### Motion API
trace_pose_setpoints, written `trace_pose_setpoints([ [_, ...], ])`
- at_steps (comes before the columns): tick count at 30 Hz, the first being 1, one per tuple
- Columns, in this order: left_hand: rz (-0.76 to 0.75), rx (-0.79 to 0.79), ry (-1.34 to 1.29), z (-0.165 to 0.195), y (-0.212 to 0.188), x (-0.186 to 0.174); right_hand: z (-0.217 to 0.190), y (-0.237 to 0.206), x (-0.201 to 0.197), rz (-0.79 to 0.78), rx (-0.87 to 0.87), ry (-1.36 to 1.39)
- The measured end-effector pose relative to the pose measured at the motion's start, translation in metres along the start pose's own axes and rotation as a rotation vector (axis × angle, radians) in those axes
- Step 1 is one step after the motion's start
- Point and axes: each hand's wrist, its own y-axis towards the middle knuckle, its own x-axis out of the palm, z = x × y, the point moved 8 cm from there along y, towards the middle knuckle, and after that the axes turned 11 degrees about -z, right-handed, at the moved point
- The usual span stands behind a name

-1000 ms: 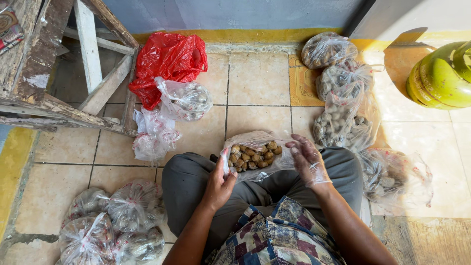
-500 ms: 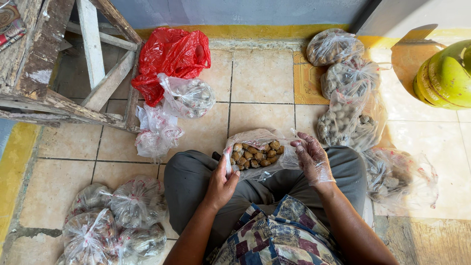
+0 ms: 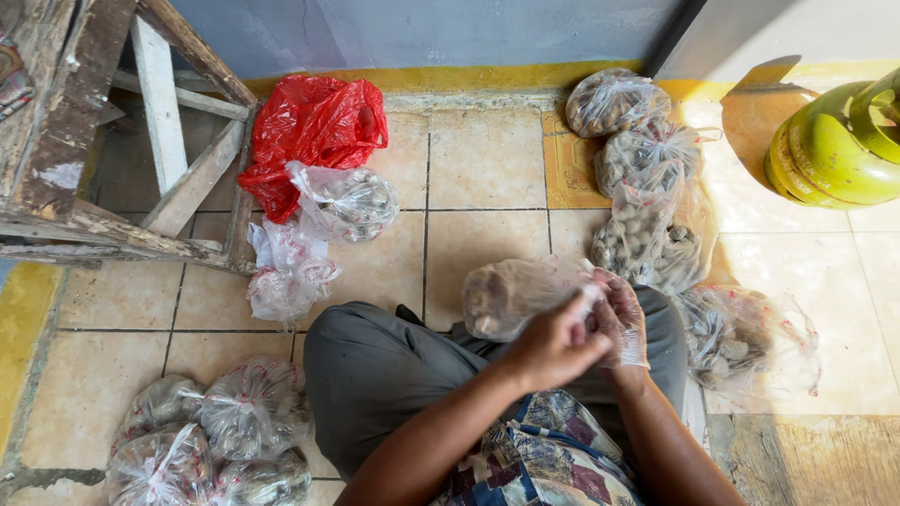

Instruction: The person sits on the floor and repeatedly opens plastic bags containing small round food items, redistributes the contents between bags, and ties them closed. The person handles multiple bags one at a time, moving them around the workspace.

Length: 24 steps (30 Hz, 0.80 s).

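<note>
I sit on a tiled floor with grey trousers (image 3: 375, 375) over my knees. A clear plastic bag (image 3: 511, 295) of small brown round pieces rests on my lap, tipped on its side. My left hand (image 3: 553, 347) grips the bag's mouth at its right end. My right hand (image 3: 621, 314), covered by a thin clear plastic glove, holds the same bunched opening. Both hands meet there, touching each other.
Tied bags of the same pieces lie at the lower left (image 3: 206, 440) and along the right (image 3: 647, 197). A red plastic bag (image 3: 314, 131) and clear bags (image 3: 342, 201) sit by a wooden frame (image 3: 159, 122). A green gas cylinder (image 3: 839, 141) stands far right.
The bag lay open on my lap with hands apart on either side. Now my left hand has moved right to join the right hand, and the bag's mouth is gathered shut and tipped.
</note>
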Motion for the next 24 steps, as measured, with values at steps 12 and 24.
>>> trace_pose_setpoints([
  [12,0.259,-0.271,-0.444,-0.105,-0.13,-0.072,0.004,-0.01,0.025,-0.276,-0.048,-0.364],
  [24,0.215,-0.188,-0.306,-0.091,-0.117,-0.074,-0.008,-0.012,0.017,-0.237,-0.056,-0.394],
])
